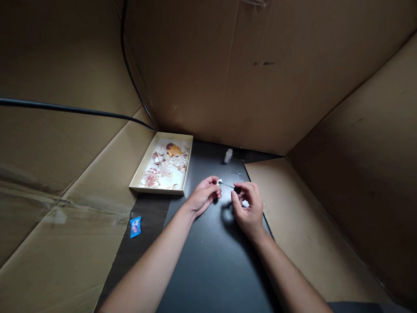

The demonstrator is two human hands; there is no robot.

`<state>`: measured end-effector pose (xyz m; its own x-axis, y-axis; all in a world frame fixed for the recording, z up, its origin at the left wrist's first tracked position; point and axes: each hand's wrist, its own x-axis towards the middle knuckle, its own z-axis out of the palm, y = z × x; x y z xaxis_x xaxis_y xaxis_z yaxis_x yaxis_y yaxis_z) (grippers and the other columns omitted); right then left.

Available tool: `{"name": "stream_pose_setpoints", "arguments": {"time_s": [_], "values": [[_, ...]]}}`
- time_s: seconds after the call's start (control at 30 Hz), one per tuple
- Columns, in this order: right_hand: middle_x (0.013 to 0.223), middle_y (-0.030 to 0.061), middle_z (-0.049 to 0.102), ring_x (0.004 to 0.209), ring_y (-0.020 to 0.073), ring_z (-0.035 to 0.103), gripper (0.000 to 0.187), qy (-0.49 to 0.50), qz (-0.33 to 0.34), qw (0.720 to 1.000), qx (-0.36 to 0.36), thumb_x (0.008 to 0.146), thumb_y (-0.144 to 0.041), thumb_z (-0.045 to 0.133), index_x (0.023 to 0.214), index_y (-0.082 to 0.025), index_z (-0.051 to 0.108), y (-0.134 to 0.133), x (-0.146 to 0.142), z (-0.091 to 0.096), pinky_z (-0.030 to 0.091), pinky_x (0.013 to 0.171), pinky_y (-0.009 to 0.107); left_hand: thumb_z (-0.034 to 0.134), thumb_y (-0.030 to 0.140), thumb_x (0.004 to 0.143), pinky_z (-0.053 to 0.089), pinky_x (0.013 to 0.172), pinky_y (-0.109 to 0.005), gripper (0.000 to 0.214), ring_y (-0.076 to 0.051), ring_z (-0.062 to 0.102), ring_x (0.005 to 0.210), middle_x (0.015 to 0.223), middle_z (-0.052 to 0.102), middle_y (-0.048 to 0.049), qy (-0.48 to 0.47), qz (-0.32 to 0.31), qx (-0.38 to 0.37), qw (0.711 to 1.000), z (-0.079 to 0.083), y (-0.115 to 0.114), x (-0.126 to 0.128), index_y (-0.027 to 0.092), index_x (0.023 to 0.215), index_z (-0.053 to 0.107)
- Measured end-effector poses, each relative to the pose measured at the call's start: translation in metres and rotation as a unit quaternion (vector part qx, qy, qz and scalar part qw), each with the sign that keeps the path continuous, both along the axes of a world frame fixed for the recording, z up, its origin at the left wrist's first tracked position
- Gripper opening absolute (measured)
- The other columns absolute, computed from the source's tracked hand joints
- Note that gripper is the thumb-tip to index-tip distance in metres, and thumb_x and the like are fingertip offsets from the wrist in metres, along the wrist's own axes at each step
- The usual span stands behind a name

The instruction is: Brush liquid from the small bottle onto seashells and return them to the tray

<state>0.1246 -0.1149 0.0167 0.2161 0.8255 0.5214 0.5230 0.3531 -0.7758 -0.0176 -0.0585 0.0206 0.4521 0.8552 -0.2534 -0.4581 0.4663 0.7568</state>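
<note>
My left hand [206,194] is closed in a pinch on a small white shell [219,181]. From the right, my right hand [249,206] grips the black cap [237,190] of a thin applicator brush [227,185]. The brush's tip reaches the shell between my hands; whether it touches the surface is too small to tell. Behind them an uncapped small bottle [228,155] stands upright on the dark table [198,265].
A shallow box [134,189] of assorted seashells, one of them orange [175,151], sits at the back left. Nearer lies a blue wrapped packet [135,227]. Cardboard walls [208,78] surround the table, and a flat cardboard sheet [299,226] covers its right side. Black cables [81,111] run along the left.
</note>
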Motion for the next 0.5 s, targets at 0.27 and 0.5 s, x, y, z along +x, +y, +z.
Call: {"name": "stream_pose_setpoints", "arguments": {"time_s": [0.27,0.5], "values": [[0.094,0.003,0.052,0.06,0.0087,0.049,0.017,-0.01,0.0,1.0,0.004,0.085,-0.019,0.058,0.102,-0.02,0.06,0.0007,0.0009,0.0,0.047,0.056,0.026,0.067,0.014,0.07,0.036,0.056,-0.02,0.025,-0.006,0.043,0.056,0.061,0.044,0.0057,-0.002,-0.008,-0.001,1.0,0.0004,-0.0007,0.0,0.016,0.086,0.048],[0.094,0.003,0.052,0.062,0.0094,0.05,0.016,0.005,-0.023,1.0,0.0,0.086,-0.02,0.058,0.102,-0.021,0.059,0.002,0.0011,-0.0007,0.046,0.056,0.026,0.066,0.015,0.071,0.035,0.056,-0.02,0.024,-0.007,0.043,0.058,0.062,0.045,0.0046,-0.001,-0.008,0.002,1.0,-0.0018,-0.0001,-0.0006,0.016,0.086,0.048]]}}
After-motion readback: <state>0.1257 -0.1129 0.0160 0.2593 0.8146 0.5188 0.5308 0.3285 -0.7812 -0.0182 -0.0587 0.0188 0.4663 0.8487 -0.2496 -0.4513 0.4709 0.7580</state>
